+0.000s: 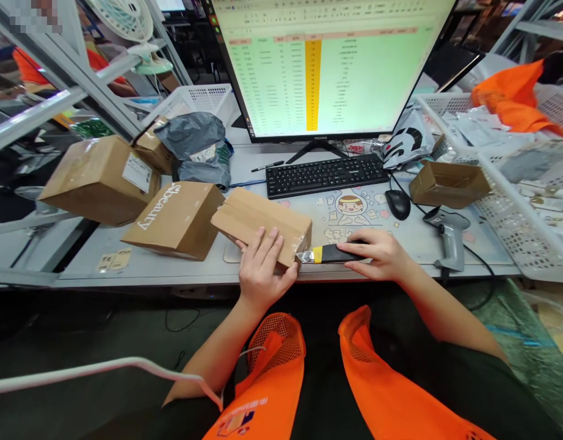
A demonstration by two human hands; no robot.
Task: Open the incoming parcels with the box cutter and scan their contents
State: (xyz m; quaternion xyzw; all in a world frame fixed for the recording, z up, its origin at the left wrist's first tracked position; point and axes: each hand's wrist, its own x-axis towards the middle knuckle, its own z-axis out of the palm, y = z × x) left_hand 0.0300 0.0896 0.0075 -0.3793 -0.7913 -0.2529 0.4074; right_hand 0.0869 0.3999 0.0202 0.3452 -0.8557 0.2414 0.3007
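Note:
My left hand rests flat on the near end of a small taped cardboard box, holding it down on the desk. My right hand is closed on a black and yellow utility knife. The knife's blade end touches the box's right near corner, where clear tape shows.
A box printed "Beauty" and a larger labelled box lie to the left, with a grey mailer bag behind. Keyboard, mouse, monitor, barcode scanner, an open small box and a white basket stand around.

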